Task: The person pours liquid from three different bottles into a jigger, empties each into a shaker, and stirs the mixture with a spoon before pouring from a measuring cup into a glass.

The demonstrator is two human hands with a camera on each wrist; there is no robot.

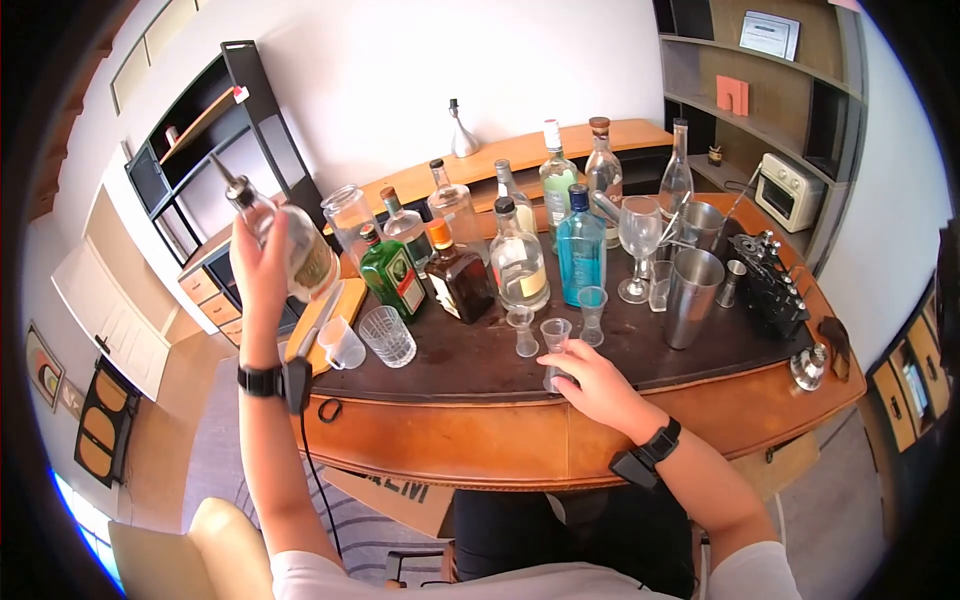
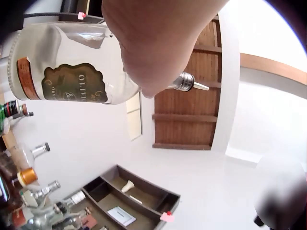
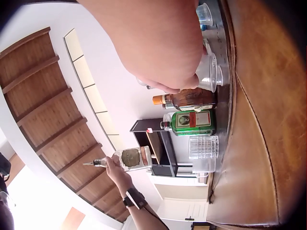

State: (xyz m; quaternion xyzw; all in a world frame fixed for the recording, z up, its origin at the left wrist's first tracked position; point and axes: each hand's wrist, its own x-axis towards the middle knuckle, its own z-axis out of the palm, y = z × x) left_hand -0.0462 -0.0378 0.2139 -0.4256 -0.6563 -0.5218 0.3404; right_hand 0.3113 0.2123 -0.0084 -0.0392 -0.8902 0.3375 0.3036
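Observation:
My left hand (image 1: 262, 268) grips a clear bottle (image 1: 312, 265) by its neck, raised above the left end of the table; a metal pourer tops it. In the left wrist view the bottle (image 2: 67, 67) shows a dark, ornate label. My right hand (image 1: 592, 383) pinches a small clear double-ended cup (image 1: 555, 335) near the front edge of the dark table surface. Two similar cups stand close by, one (image 1: 522, 332) to its left and another (image 1: 592, 315) behind it to the right.
Several bottles, among them a green one (image 1: 393, 272) and a blue one (image 1: 581, 250), stand behind the cups. Two glasses and a knife on a board (image 1: 345, 305) are at left. Metal shakers (image 1: 692, 300), a wine glass (image 1: 640, 232) and a black rack (image 1: 768, 285) stand at right.

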